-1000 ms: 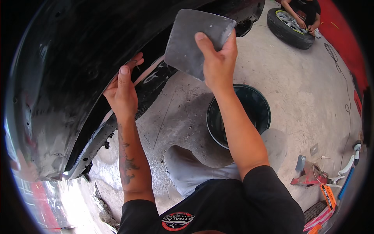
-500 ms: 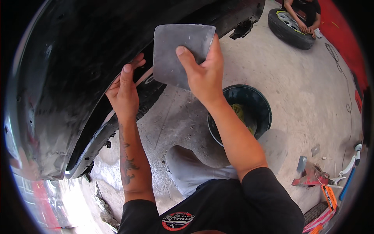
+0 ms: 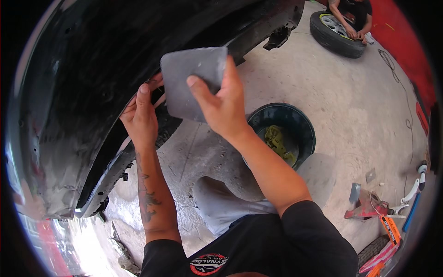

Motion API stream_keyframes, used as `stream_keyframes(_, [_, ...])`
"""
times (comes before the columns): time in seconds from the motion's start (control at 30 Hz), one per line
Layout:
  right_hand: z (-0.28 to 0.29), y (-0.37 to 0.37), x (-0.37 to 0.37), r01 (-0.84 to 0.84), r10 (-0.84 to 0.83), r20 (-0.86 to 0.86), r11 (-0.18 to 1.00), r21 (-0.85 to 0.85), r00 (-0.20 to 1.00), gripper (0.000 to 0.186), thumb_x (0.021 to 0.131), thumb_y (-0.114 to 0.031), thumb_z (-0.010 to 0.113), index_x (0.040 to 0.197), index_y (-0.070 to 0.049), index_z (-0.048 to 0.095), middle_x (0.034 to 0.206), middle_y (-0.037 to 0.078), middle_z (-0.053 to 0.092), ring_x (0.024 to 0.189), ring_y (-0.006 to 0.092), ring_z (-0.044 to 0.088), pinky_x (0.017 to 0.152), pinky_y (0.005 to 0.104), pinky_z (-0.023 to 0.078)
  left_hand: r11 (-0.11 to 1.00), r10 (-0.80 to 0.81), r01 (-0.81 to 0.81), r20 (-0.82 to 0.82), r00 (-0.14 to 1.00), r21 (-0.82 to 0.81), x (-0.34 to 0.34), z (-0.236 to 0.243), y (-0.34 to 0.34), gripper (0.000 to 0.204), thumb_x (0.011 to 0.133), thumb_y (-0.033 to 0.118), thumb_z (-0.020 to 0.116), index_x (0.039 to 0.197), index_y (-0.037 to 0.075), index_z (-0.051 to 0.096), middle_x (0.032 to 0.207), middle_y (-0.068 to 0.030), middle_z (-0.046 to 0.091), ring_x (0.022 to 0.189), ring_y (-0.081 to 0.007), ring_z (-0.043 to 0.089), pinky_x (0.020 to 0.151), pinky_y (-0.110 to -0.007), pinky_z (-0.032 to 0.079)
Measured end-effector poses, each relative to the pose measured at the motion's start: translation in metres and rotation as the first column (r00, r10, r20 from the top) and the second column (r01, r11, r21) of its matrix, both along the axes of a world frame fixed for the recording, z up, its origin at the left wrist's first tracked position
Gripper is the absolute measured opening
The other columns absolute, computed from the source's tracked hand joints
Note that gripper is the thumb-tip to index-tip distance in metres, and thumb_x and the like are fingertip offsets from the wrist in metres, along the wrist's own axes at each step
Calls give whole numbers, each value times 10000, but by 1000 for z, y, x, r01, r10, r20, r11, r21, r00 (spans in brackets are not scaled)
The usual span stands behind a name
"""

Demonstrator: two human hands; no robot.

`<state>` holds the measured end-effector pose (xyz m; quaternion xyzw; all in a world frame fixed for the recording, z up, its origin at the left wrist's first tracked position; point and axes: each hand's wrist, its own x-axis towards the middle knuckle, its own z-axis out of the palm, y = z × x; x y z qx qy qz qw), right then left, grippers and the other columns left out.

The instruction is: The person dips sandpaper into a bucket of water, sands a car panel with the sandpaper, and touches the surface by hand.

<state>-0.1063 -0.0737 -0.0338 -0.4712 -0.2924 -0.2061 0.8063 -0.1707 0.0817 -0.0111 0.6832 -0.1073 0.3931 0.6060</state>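
Observation:
My right hand holds a flat grey square sheet with rounded corners, its thumb across the near face and its fingers behind it. Whether the sheet is stiff or abrasive I cannot tell. At the edge of a large black car body panel, my left hand pinches the rim, thumb on the near side and fingers curled behind. The grey sheet covers some of those fingertips and part of the rim. Dull, scuffed patches mark the panel's surface.
A dark green bucket with a yellow-green cloth inside stands on the concrete floor. At the far right, another person's hands work on a wheel with a tyre. A red jack-like tool and a cable lie on the right.
My right hand has brought the grey sheet left and slightly down, closer to my left hand and the panel's edge. My left hand keeps its grip on the rim.

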Motion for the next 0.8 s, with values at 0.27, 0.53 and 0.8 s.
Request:
stream_keyframes(0.27, [-1,2,-13,-171,167,-47,982,-81,985,321,860,-81,648,1121,2,480,1001,95,610,911,147,588,808,287,484,999,33,-33,28,999,1,0,0,4,237,945,141,576,1035,-66,648,1042,-181,673,997,-244,634,946,-374,456])
stream_keyframes(0.53, [3,-4,-13,-158,152,-82,985,-67,985,331,860,-104,648,1126,1,480,995,113,623,918,166,598,815,302,483,999,36,-36,11,999,-22,-1,0,1,236,946,147,576,1039,-56,652,1033,-170,678,987,-231,637,945,-372,454])
stream_keyframes(0.8, [0,0,-6,-15,18,44,998,-61,999,333,853,-144,637,1079,13,449,871,212,663,845,389,673,658,373,533,1000,-27,27,12,1000,0,-2,6,-8,235,940,151,586,1032,-54,656,1025,-158,682,969,-223,634,951,-370,446])
